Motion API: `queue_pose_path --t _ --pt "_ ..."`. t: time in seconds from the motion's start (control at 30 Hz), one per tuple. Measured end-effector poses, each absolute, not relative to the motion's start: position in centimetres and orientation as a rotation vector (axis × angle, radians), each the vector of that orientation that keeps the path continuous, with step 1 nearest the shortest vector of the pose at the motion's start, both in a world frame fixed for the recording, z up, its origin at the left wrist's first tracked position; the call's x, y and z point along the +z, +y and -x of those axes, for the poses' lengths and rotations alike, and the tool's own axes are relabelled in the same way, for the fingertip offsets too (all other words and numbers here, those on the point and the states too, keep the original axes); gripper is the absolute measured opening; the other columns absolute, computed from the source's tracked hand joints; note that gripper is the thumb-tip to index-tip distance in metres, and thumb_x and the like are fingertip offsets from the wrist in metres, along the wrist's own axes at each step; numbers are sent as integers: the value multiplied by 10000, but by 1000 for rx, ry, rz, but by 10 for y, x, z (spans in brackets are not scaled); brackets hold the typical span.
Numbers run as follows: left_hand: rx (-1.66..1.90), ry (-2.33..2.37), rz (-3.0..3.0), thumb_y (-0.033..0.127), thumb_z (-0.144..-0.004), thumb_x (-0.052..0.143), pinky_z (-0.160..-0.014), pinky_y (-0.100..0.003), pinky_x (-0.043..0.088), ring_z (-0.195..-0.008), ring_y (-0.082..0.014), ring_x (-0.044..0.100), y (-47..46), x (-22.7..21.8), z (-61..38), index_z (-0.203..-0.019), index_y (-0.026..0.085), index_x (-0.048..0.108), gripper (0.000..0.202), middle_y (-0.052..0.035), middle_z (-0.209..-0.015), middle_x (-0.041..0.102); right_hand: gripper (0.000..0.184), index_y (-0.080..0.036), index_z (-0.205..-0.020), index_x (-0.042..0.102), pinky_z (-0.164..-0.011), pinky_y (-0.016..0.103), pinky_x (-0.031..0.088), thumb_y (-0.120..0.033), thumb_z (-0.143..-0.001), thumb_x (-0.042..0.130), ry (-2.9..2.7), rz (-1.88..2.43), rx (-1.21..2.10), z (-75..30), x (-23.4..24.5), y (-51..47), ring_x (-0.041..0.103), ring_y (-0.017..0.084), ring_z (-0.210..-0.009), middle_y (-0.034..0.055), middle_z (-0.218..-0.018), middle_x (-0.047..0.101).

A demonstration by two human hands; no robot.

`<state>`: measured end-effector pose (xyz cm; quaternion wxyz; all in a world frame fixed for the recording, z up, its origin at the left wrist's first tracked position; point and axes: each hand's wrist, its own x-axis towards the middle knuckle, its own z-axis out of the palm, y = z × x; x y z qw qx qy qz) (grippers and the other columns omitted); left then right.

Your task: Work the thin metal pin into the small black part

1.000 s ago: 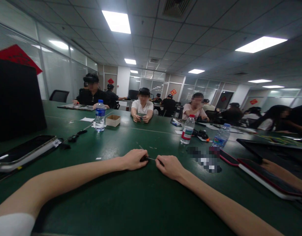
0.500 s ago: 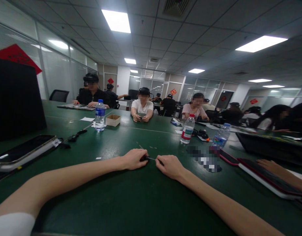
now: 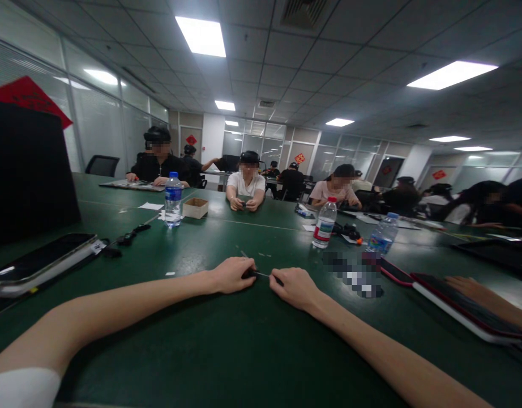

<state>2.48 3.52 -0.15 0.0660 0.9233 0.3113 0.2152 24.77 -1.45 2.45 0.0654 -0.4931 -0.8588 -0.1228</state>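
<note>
My left hand rests on the green table, its fingers closed round a dark end of a slim tool. From it a thin, pale rod runs across the short gap to my right hand. The fingers of my right hand are curled and closed at the rod's other end, with something dark showing beside the thumb. Most of the tool is hidden in both hands, so its exact kind cannot be made out.
Beyond my hands stand a blue-capped bottle, a small open box, a red-capped bottle and another bottle. Phones lie left and right; a person's hand is behind the right one. Several people sit around.
My hands and the rod have stayed almost still. At the right, a black flat object has dropped lower and moved right. The person in pink across the table has bent the head down.
</note>
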Motion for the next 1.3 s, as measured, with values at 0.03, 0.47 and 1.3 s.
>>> queue_pose_path --t 0.03,0.47,1.3 --pt "652 937 -2785 313 -852 545 -695 -273 450 -810 -194 612 35 -1 -25 -1005 178 562 205 -59 -913 644 373 -189 -783 629 -582 235 329 -375 -956 354 -2589 1488 -369 -248 25 -15 548 122 -590 29 -722 656" --pt "662 924 -2780 316 -852 548 -699 -275 449 -812 -192 609 35 -1 -25 -1001 181 558 200 -53 -914 641 382 -186 -739 610 -558 228 328 -375 -953 357 -2585 1472 -307 -248 27 -15 521 108 -542 10 -657 625" --pt "653 916 -2805 321 -858 539 -665 -268 433 -785 -190 609 35 -1 -25 -983 182 548 187 -47 -891 637 435 -184 -831 675 -601 233 374 -428 -947 335 -2597 1670 -382 -244 32 -18 594 143 -635 47 -764 678"
